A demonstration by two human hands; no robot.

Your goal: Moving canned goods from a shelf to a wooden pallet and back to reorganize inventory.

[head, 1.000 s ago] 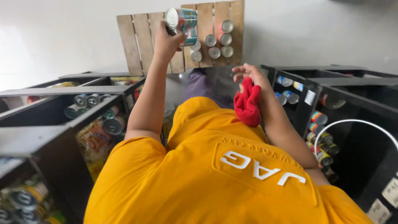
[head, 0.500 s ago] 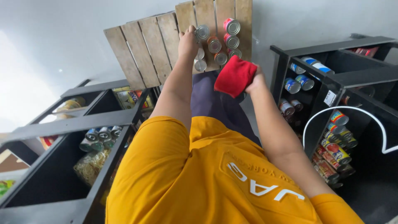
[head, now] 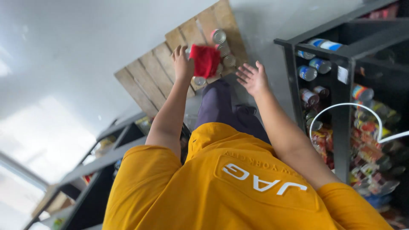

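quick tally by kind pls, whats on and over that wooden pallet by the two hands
red square cloth: 1
slatted wooden pallet: 1
round metal cans showing clear on the pallet: 3 (others are part hidden behind the cloth, not counted)
bare hands: 2, the left hand and the right hand
total: 7

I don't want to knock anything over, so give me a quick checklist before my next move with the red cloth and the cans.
1. Right hand free: ok, open with fingers spread, holding nothing.
2. Red cloth gripped: cannot tell; it sits right beside the left hand, but the grip is hidden.
3. Cans settled on the wooden pallet: ok, clustered together, some hidden behind the cloth.
4. Left hand holding a can: cannot tell.
5. Shelf on the right clear of both hands: ok.
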